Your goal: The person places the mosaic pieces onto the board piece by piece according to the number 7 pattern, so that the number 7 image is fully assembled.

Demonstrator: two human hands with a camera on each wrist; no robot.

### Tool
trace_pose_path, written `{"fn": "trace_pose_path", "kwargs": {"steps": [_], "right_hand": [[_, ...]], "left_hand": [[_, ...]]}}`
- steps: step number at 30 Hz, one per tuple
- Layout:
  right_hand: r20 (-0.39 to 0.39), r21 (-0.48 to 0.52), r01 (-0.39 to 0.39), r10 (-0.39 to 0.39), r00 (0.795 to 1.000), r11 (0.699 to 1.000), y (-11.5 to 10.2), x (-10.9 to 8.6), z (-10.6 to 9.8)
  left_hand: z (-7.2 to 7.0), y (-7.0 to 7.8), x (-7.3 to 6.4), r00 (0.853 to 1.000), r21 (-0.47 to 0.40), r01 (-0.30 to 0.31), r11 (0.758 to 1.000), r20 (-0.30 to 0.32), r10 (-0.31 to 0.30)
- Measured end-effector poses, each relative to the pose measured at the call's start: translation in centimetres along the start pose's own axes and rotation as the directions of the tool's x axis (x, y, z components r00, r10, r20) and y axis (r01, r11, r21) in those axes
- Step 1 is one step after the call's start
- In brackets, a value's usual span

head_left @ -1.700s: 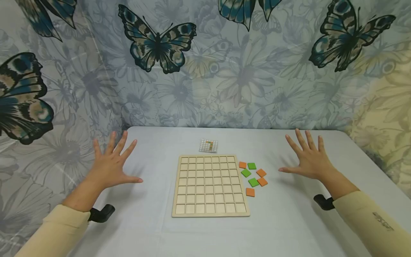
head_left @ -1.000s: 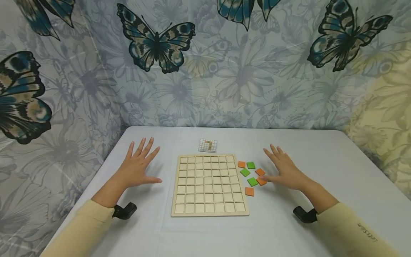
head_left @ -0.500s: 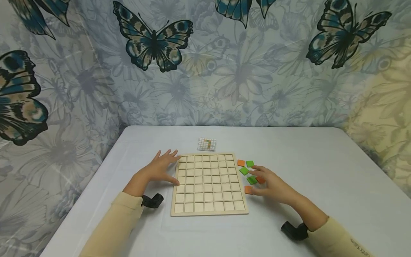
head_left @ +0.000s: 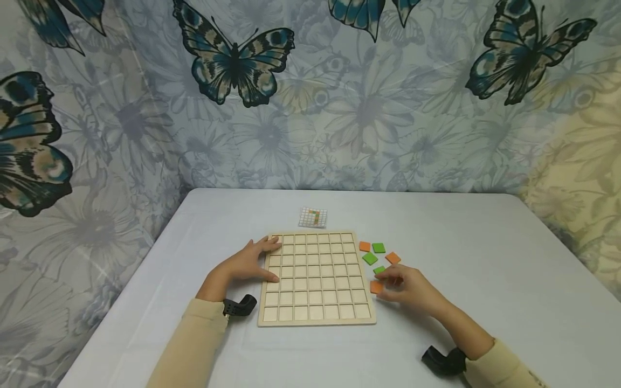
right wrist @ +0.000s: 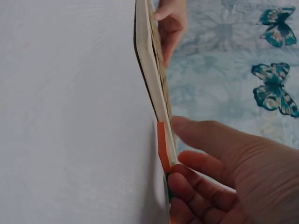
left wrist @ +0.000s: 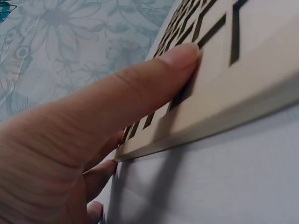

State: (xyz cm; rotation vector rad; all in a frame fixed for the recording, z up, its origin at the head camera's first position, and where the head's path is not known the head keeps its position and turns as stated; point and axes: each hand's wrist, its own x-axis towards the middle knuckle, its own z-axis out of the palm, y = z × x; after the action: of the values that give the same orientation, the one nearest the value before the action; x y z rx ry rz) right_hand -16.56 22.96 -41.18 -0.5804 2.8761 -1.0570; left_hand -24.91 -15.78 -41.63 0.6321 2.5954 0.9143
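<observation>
Here, three green tiles (head_left: 370, 258) beside one board (head_left: 316, 283).

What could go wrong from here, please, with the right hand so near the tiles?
Two things, perhaps. The right hand is beside an orange tile and a partly hidden green tile, so picking up one could nudge the other. The left hand rests on the left edge of the board, so a push there might slide it into the tiles along its right side.
</observation>
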Motion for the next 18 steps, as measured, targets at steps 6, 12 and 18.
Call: {"fn": "trace_pose_path", "kwargs": {"steps": [6,12,18], "right_hand": [[-0.002,0.034,-0.018,0.018,1.000,0.999,0.61,-0.11,0.54],[0.003,0.017,-0.025,0.025,1.000,1.000,0.82,-0.08,0.71],[0.008,0.018,-0.027,0.027,1.000,0.999,1.00,-0.11,0.63]], "left_hand": [[0.50,-0.64,-0.15,0.999,-0.013,-0.048,0.999,-0.015,0.047],[0.71,-1.08,-0.19,0.997,-0.019,-0.069,0.997,-0.035,0.069],[0.77,-0.92,-0.17,0.995,-0.017,-0.091,0.996,-0.043,0.090]]}}
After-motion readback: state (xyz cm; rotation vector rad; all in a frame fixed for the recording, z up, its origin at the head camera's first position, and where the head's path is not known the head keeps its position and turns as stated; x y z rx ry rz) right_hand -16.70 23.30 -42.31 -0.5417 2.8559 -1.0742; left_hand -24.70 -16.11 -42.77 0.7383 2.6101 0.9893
